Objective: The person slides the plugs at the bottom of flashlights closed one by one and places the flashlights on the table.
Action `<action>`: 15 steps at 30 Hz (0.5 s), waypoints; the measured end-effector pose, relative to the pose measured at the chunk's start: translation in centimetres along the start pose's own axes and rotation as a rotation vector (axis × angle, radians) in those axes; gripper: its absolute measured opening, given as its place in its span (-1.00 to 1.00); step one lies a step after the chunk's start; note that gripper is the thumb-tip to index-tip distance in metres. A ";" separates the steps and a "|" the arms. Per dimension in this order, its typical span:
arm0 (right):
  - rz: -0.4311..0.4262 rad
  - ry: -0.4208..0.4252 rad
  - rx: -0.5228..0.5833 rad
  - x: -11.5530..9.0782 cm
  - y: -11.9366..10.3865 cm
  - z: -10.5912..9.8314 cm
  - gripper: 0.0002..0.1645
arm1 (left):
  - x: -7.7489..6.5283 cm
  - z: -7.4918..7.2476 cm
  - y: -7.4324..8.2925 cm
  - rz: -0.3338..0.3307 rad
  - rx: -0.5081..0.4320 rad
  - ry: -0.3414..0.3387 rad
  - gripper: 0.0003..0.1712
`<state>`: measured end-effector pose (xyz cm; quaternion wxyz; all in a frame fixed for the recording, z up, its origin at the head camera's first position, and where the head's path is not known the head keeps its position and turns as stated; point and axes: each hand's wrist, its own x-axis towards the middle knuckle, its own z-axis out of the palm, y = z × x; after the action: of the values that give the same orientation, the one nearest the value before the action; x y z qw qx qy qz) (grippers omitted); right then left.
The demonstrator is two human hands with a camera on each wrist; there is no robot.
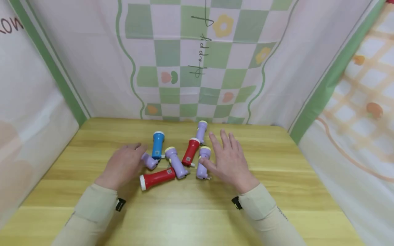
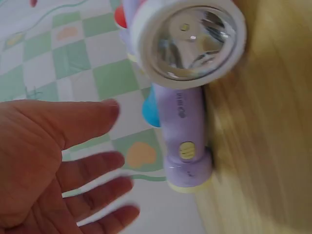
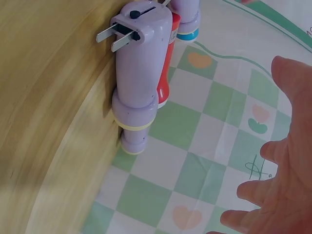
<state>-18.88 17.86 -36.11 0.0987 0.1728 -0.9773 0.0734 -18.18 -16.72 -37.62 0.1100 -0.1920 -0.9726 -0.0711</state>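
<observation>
The left hand [image 1: 124, 164] is empty, its fingers extended and a wide gap showing between thumb and fingers in its wrist view. The right hand [image 1: 229, 162] is empty too, spread wide with its thumb apart from the other fingers.

Just beside the left hand, at its three o'clock, lies the near-left purple flashlight [image 1: 150, 162], partly hidden by that hand in the head view. At the right hand's nine o'clock is the near-right purple flashlight [image 1: 201, 171], overlapped by the thumb from above; the right wrist view shows a gap between them, and two metal prongs [image 3: 115, 40] sticking out of its tail.

Further from the left hand, the blue flashlight [image 1: 158, 145] lies at two o'clock, its head toward twelve. The lower red flashlight [image 1: 158, 178] is at four o'clock, its white-rimmed head pointing between eight and nine. Its tail comes right up to the middle purple flashlight [image 1: 176, 163], whose head points to eleven.

From the right hand, the upper red flashlight [image 1: 191, 151] lies between nine and ten o'clock, and the far purple flashlight [image 1: 201, 131] between ten and eleven.

All rest on the wooden table [image 1: 172, 215]; beyond its twelve o'clock edge hangs a green-checked cloth [image 1: 191, 94].
</observation>
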 end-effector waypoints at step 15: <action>-0.010 0.018 0.013 -0.4 -0.2 -0.2 0.13 | 2.0 1.7 -1.5 0.020 -0.016 -0.119 -0.51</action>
<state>-18.42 17.80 -35.96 0.1069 0.1776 -0.9750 0.0807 -20.84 -17.05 -38.94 0.0512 -0.2064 -0.9749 -0.0664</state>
